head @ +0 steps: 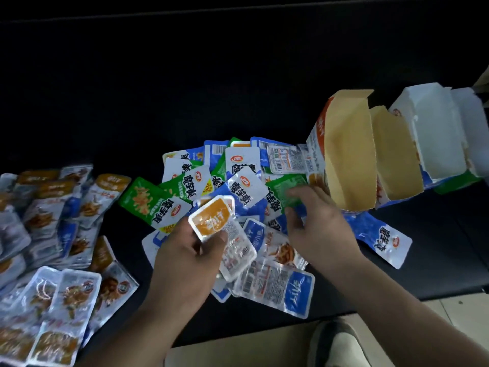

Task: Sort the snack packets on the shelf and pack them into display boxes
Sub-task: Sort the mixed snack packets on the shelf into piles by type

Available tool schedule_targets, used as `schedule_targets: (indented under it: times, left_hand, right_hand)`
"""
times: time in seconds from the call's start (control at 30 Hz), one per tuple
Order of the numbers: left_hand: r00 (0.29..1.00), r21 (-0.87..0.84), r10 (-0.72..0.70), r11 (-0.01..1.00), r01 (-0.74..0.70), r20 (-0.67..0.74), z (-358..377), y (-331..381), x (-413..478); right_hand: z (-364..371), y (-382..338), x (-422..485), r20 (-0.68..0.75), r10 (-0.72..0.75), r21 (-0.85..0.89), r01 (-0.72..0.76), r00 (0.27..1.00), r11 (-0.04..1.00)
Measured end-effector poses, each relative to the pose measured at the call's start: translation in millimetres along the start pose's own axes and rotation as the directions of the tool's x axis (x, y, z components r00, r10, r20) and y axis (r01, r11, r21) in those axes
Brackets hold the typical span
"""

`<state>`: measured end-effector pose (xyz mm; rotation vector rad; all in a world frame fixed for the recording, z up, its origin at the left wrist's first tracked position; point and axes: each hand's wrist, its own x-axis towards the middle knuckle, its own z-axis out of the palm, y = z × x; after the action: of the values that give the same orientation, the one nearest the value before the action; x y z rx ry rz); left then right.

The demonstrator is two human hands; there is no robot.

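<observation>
The black shelf top stretches well beyond the fingertips, bare and dark at the back, so there is open room there. Its front edge runs under both forearms, and packets nudged toward the wrists could slide off.

Three open cardboard display boxes stand just past the right fingertips: a tan-lined one nearest, another tan-lined one behind it, then a white-lined one. Their raised flaps look thin and easily bent.

A spread of orange-and-silver foil packets lies well outside the left knuckles. A mixed heap of blue, green and white packets sits between and ahead of both hands.

The left hand pinches an orange-topped clear plastic packet, thumb on its face and fingers behind.

The right hand has fingertips on a green foil packet, thumb beneath its edge. Whether it is gripped, I cannot tell.

The packets look light, soft and slick. The flat sealed rim is likely the surest hold.
</observation>
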<state>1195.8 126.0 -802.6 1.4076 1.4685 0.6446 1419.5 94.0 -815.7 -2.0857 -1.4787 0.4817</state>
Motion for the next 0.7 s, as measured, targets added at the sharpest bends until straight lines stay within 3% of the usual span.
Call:
schedule_targets:
  times: [0.13,0.23,0.3,0.37,0.5,0.7]
  left_hand:
    - [1.0,0.087,0.007,0.996,-0.01,0.026,6.9,-27.0,4.8]
    - [0.993,0.266,0.121,0.956,-0.12,0.011,16.6,-36.7,6.4]
    - [0.984,0.374,0.179,0.911,-0.172,0.016,19.4,-37.3,6.0]
    - [0.985,0.38,0.17,0.91,-0.167,0.025,18.8,-36.0,6.8]
    - [0.986,0.36,0.162,0.918,-0.165,0.037,15.9,-37.1,10.4]
    - [0.988,0.384,0.147,0.911,-0.151,0.041,18.4,-39.9,12.4]
  right_hand:
    - [1.8,13.5,8.8,0.055,0.094,-0.094,-0.089,0.994,0.992]
    - [-0.6,33.8,-0.4,0.007,0.07,-0.114,-0.069,0.998,0.991]
    - [-4.9,48.5,-3.8,-0.051,-0.028,-0.074,0.025,0.998,0.997]
    - [-10.1,55.2,-8.7,-0.109,-0.069,-0.034,0.065,0.992,0.997]
    - [-10.4,47.5,-32.2,-0.204,-0.009,-0.12,-0.016,0.979,0.993]
    - [-0.8,44.4,-60.2,0.022,0.153,-0.271,-0.141,0.988,0.952]
